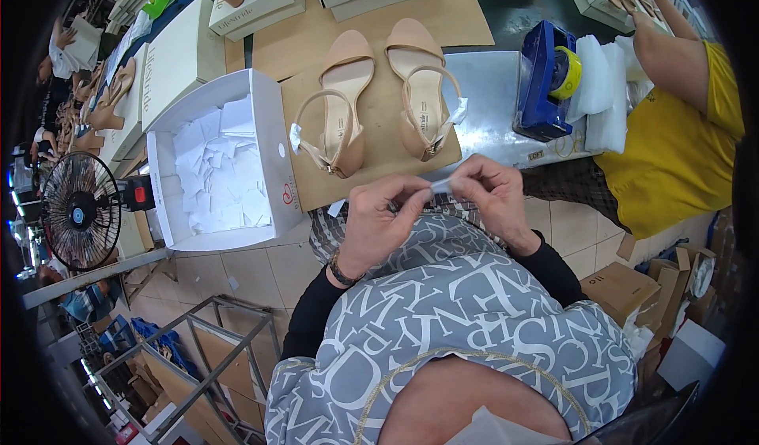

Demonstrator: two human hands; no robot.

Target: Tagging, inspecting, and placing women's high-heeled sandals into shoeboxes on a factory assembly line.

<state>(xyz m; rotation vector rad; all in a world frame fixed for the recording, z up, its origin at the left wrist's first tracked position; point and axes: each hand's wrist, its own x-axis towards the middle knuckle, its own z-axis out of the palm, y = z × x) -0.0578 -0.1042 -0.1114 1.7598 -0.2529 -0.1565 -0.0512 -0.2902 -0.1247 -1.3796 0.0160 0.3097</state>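
Closest to the camera, a grey garment (466, 310) patterned with white letters covered the person's body, with black sleeves (308, 318) reaching toward the wrists and a dark bracelet (341, 272) on the left one. Just beyond, the left hand (379, 219) and the right hand (494, 200) faced each other, each with thumb and forefinger pinched together on a small white strip (441, 185). The strip was probably paper, though the fingertips hid both its ends. It was held between the hands, by the near edge of a brown cardboard sheet (379, 128).

On that sheet a left sandal (335, 124) and a right sandal (425, 113), both beige, lay side by side and apart, heels toward the person. White wrapping (296, 136) covered a spot on each ankle strap. To the left, an open white box (277, 152) held many loose paper pieces (217, 168); to the right stood a blue tape dispenser (538, 81) with a yellow roll (566, 73), next to white foam pieces (607, 97).

Farther off, a black fan (79, 210) stood at the left, a co-worker in a yellow shirt (672, 152) was at the right, and shoe boxes (257, 10) lined the table's far side.
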